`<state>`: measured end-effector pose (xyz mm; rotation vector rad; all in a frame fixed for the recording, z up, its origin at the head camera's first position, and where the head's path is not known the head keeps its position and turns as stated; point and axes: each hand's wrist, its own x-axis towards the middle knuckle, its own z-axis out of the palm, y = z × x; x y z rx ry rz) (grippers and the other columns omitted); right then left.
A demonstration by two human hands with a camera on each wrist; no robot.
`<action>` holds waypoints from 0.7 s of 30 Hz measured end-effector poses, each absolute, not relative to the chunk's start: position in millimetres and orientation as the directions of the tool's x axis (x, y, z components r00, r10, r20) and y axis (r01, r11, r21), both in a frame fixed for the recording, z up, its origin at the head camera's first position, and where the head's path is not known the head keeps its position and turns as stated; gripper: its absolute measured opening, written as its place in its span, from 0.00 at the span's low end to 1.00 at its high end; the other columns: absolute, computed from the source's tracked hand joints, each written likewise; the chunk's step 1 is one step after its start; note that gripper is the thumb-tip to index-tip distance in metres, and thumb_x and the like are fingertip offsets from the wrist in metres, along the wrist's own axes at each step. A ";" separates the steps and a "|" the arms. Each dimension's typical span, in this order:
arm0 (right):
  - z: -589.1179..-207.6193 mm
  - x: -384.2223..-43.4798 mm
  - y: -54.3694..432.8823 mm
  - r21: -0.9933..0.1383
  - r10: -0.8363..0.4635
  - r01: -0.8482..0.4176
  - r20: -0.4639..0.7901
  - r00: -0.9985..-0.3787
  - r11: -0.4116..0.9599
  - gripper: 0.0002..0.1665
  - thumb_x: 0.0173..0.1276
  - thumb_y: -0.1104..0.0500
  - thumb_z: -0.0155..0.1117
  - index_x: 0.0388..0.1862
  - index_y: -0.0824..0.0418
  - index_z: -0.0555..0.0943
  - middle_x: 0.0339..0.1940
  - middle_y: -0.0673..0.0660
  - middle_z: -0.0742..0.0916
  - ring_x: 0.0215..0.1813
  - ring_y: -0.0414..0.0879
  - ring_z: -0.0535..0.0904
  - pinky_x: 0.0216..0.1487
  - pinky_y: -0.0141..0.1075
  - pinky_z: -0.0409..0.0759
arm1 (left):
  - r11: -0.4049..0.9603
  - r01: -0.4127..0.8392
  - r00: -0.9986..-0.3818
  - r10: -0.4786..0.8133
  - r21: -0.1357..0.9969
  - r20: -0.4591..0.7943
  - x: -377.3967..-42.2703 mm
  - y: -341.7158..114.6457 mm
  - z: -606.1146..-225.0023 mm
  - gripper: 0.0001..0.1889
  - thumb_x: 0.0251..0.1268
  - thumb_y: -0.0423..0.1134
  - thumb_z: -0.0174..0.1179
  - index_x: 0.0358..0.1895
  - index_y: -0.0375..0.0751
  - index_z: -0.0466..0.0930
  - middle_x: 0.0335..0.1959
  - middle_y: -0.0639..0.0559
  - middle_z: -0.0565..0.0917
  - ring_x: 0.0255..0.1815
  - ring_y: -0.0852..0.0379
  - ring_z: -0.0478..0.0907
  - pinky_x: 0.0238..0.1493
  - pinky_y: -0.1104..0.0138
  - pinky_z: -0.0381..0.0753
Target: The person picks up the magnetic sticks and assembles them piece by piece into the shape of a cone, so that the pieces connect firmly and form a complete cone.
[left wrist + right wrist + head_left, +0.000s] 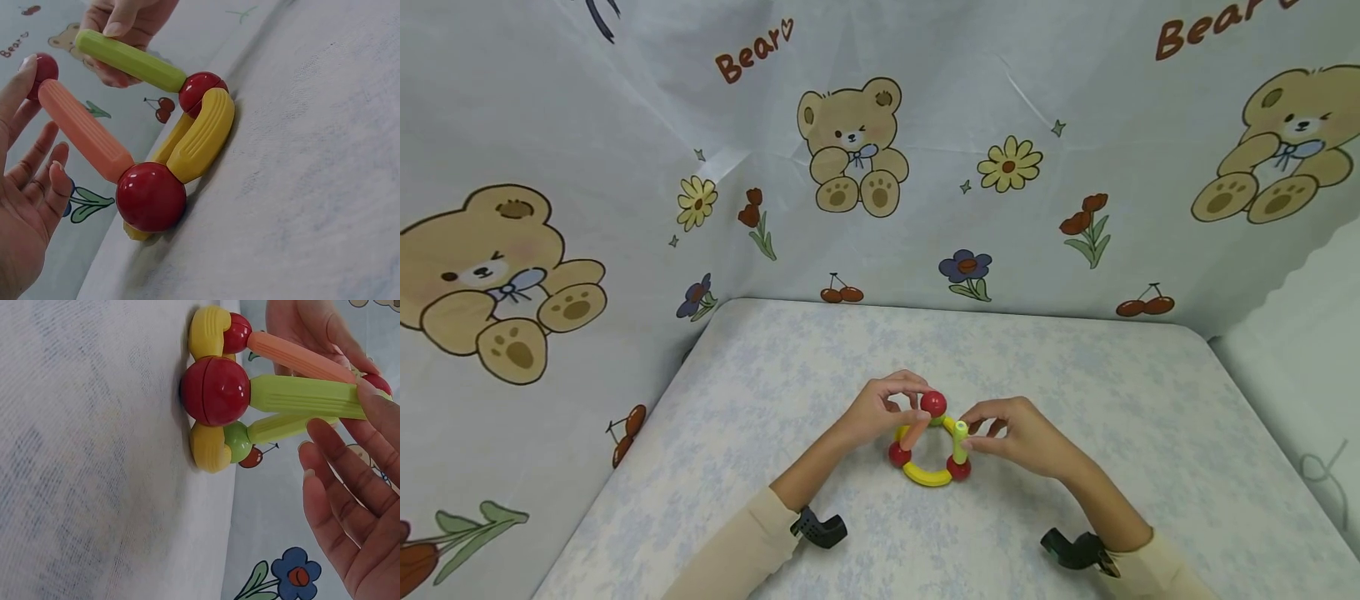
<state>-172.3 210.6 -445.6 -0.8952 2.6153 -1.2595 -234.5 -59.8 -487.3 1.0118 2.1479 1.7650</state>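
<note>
A ring of yellow curved sticks joined by balls lies on the table. From one red ball an orange stick rises at a slant, with another red ball at its upper end. My left hand pinches that upper ball. From the red ball at the right stands a light green stick, its top pinched by my right hand. Behind it a second light green stick rises from a green ball.
A pale blue-and-white patterned cloth covers the table. Behind it hangs a white curtain printed with bears, flowers and cherries. Black wrist devices sit on both forearms, the left one and the right one.
</note>
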 end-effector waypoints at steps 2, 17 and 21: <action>-445.9 -173.3 208.9 -0.736 -0.545 -0.468 0.161 -0.823 0.489 0.12 0.65 0.50 0.75 0.45 0.51 0.89 0.40 0.43 0.89 0.40 0.39 0.82 0.42 0.37 0.83 | 0.054 0.387 -0.748 0.602 0.921 0.279 -234.5 -59.8 -487.9 0.16 0.65 0.41 0.71 0.54 0.45 0.87 0.53 0.54 0.82 0.45 0.54 0.77 0.28 0.71 0.73; -445.5 -176.4 198.5 -0.693 -0.524 -0.477 0.166 -0.835 0.540 0.10 0.64 0.51 0.76 0.42 0.51 0.89 0.36 0.39 0.88 0.39 0.37 0.82 0.39 0.36 0.83 | 0.046 0.401 -0.740 0.605 0.915 0.294 -232.2 -57.9 -488.5 0.19 0.65 0.49 0.71 0.55 0.46 0.87 0.53 0.55 0.82 0.46 0.52 0.77 0.27 0.71 0.74; -444.8 -176.1 195.3 -0.685 -0.513 -0.478 0.174 -0.840 0.550 0.10 0.64 0.52 0.77 0.42 0.51 0.90 0.36 0.39 0.88 0.39 0.36 0.82 0.39 0.35 0.83 | 0.034 0.404 -0.732 0.611 0.914 0.300 -232.3 -57.3 -488.3 0.18 0.65 0.48 0.71 0.55 0.44 0.87 0.52 0.53 0.82 0.45 0.53 0.77 0.26 0.71 0.74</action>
